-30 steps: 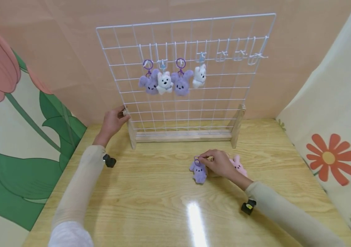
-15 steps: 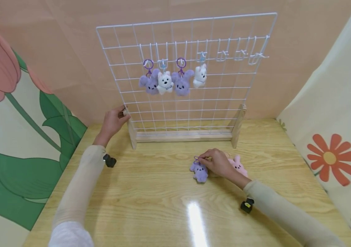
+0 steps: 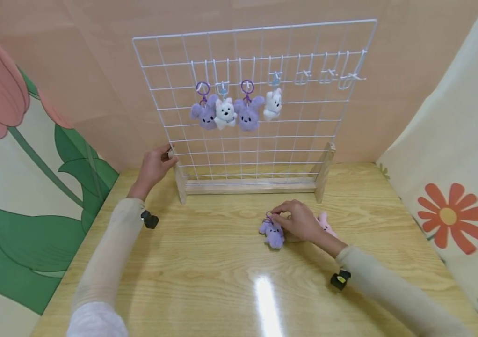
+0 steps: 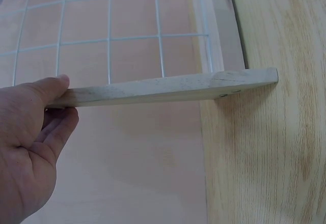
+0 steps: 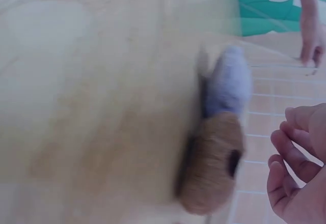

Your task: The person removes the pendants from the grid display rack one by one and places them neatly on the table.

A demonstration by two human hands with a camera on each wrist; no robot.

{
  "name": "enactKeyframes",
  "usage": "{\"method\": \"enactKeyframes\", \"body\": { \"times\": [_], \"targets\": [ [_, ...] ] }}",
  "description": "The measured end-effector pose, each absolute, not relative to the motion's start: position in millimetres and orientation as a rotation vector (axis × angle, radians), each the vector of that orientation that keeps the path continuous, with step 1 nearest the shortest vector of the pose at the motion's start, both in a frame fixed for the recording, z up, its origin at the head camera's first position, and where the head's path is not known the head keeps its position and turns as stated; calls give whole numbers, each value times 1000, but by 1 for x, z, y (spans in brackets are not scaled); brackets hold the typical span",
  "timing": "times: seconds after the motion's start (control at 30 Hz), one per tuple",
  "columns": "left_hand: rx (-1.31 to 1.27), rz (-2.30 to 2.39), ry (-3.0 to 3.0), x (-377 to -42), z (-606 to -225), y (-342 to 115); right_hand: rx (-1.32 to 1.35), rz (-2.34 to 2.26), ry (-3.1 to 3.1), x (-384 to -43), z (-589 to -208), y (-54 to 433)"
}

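My left hand [image 3: 153,167] grips the upper end of the rack's left wooden side support [image 4: 168,86], thumb on one face and fingers on the other. My right hand [image 3: 300,221] is low over the table, with thumb and index finger pinching at the ring of a purple plush keychain [image 3: 274,237]. That plush rests on the wood, face up. A brown plush [image 5: 211,168] lies right against it in the right wrist view, mostly hidden under the hand in the head view. Behind the right wrist shows part of a pink plush [image 3: 325,224].
A white wire grid rack [image 3: 256,150] stands at the back of the table [image 3: 205,262]. From its hooks hang purple plush keychains [image 3: 248,116] and white dog plush keychains [image 3: 225,113]. Bare hooks [image 3: 328,76] stick out at the right.
My right hand has shifted slightly up, and the purple plush has slid and turned a little to the right with it. The left hand keeps its place on the wooden support.
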State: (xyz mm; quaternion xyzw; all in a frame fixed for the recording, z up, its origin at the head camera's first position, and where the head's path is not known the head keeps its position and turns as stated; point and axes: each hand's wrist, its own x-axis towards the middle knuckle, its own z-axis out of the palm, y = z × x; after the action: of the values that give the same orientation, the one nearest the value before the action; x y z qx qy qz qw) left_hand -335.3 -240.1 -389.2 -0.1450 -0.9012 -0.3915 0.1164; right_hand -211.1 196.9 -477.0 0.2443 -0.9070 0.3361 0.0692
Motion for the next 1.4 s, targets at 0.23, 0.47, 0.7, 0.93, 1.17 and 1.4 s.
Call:
{"method": "enactKeyframes", "body": {
  "times": [0.23,0.47,0.7,0.93,1.17,1.4],
  "targets": [
    [-403,-1150,-2649,-335,-388,-241,743,1101,-2726,-210,-437,203],
    [-395,-1147,-2649,-334,-387,-242,759,1075,-2571,-213,-396,202],
    [-388,-1156,-2651,-335,-387,-241,683,1077,-2454,-216,-357,202],
    [-378,-1157,-2663,-334,-389,-241,700,1032,-2321,-226,-322,202],
    [-380,-1153,-2659,-334,-389,-239,640,934,-2262,-237,-289,200],
    [-387,-1132,-2646,-334,-389,-239,569,926,-2212,-250,-261,197]
  ]
}}
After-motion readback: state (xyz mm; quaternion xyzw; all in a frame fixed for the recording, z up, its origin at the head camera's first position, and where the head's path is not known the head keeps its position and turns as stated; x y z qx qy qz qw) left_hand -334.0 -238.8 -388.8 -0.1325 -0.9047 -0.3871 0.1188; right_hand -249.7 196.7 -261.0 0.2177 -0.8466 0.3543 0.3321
